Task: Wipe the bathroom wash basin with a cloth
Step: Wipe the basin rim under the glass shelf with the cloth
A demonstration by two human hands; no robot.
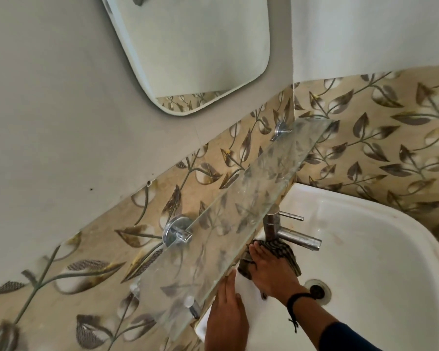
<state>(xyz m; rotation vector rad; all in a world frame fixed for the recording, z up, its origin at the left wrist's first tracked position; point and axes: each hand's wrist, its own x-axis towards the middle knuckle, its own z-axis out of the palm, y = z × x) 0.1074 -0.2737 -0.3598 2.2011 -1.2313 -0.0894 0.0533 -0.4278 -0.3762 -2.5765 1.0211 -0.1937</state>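
— Head view: where's the cloth (pixel 285 253)?

— On the back ledge of the basin (pixel 365 249), bunched against the foot of the tap (pixel 297 239), just beside the front edge of the glass shelf (pixel 238 203). It is dark and striped. Its long axis runs along the ledge, from the tap's base back toward the person.

— And the right hand (pixel 269 271)?

— It lies on top of the cloth and presses it down. The fingers are close together and look fairly straight, with the tips pointing at the tap's base. The shelf glass blurs the thumb, so I can't tell whether it hooks a fold. There is a dark band (pixel 298 297) on the wrist.

— The left hand (pixel 226 310)?

— Flat on the basin's rim near its left back corner. The fingers are straight and together, with the tips at the shelf's edge. It holds nothing.

— Anything else?

— The drain (pixel 317 287) sits in the bowl beside the right wrist.
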